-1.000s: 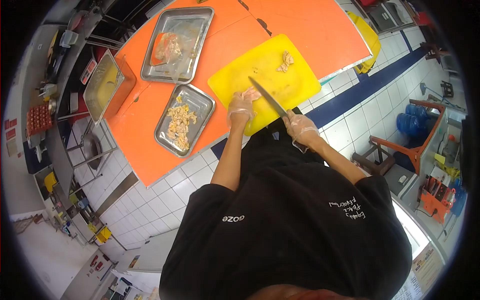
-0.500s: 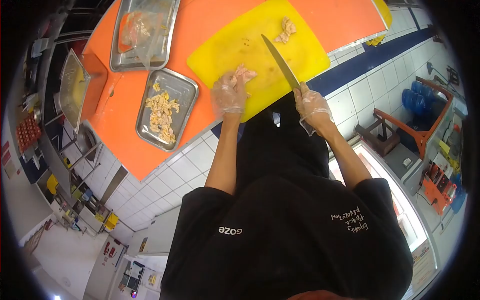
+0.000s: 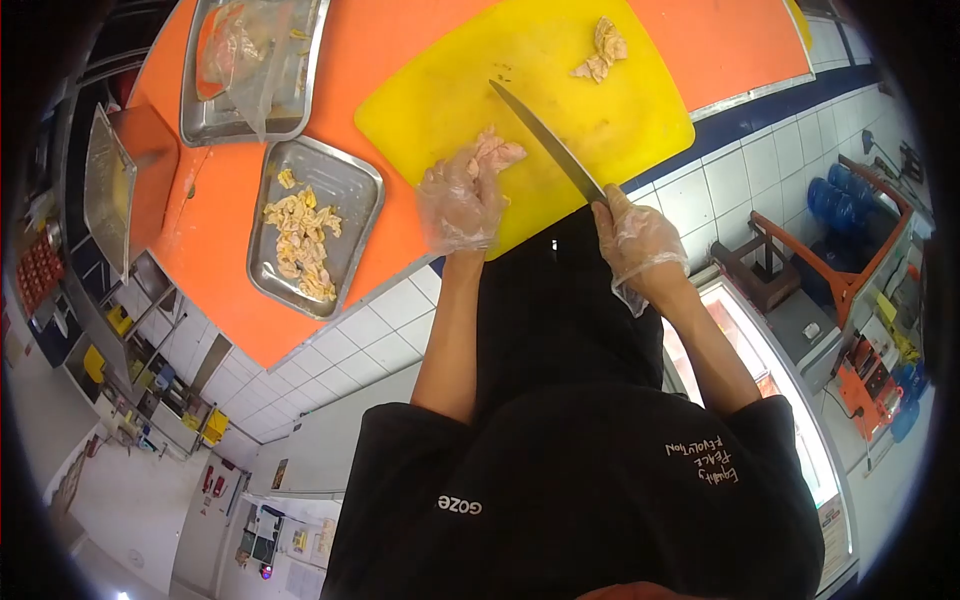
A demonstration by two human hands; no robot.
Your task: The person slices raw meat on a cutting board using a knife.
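My left hand [image 3: 462, 205], in a clear plastic glove, is closed on a piece of raw chicken [image 3: 497, 152] at the near left of the yellow cutting board [image 3: 430, 90]. My right hand [image 3: 635, 235], gloved too, grips the handle of a long kitchen knife [image 3: 550, 143]. Its blade slants over the board, tip pointing away and to the left, apart from the meat. Another pale chicken piece [image 3: 604, 50] lies at the board's far right. Small cut pieces [image 3: 302, 240] are heaped in a metal tray [image 3: 350, 200] left of my left hand.
A larger metal tray [image 3: 205, 130] with a plastic bag [image 3: 245, 60] sits at the far left of the orange table [image 3: 230, 290]. Beside the table's left edge is a metal container [image 3: 110, 190]. Tiled floor and a lit display case [image 3: 735, 340] lie to the right.
The view has shifted slightly, so the trays appear further left. The knife's blade has swung a little toward my left hand, which stays on the chicken.
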